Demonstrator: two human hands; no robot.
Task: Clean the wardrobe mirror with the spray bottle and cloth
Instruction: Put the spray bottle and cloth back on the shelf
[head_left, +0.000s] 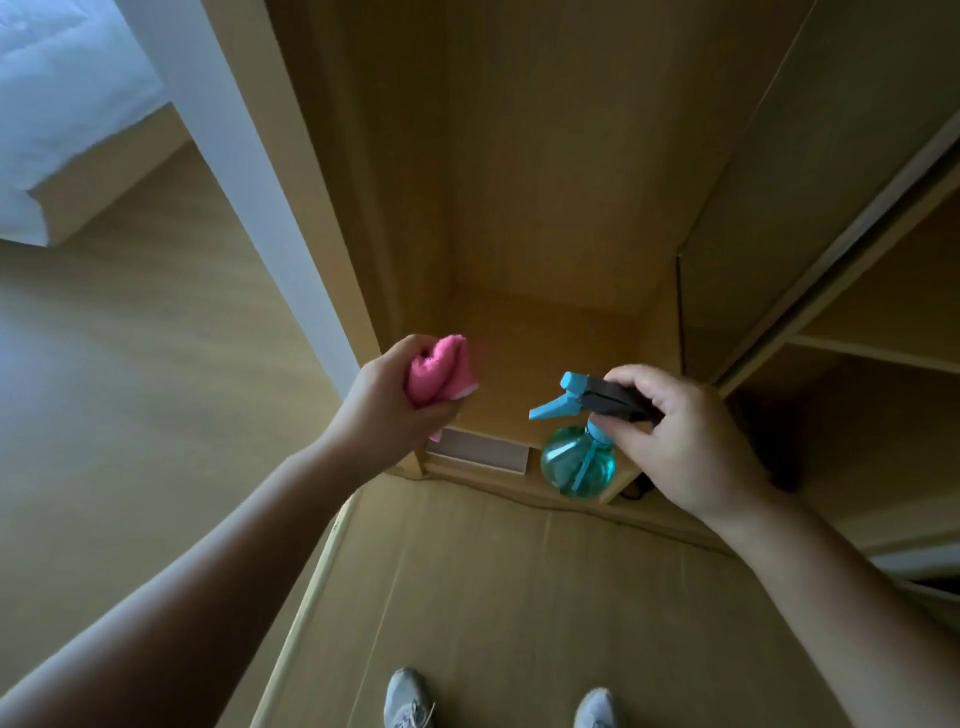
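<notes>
My left hand grips a bunched pink cloth in front of an open wooden wardrobe compartment. My right hand holds a spray bottle by its dark head, fingers curled round it. The bottle has a teal round body hanging below the hand and a light blue nozzle and trigger pointing left toward the cloth. Both hands are level, a short gap apart. I cannot make out a mirror surface for certain; a pale strip runs along the wardrobe's left edge.
To the right are wardrobe shelves and a sliding-door track. A bed with white bedding stands at the upper left on wood flooring. My two grey shoes are at the bottom edge.
</notes>
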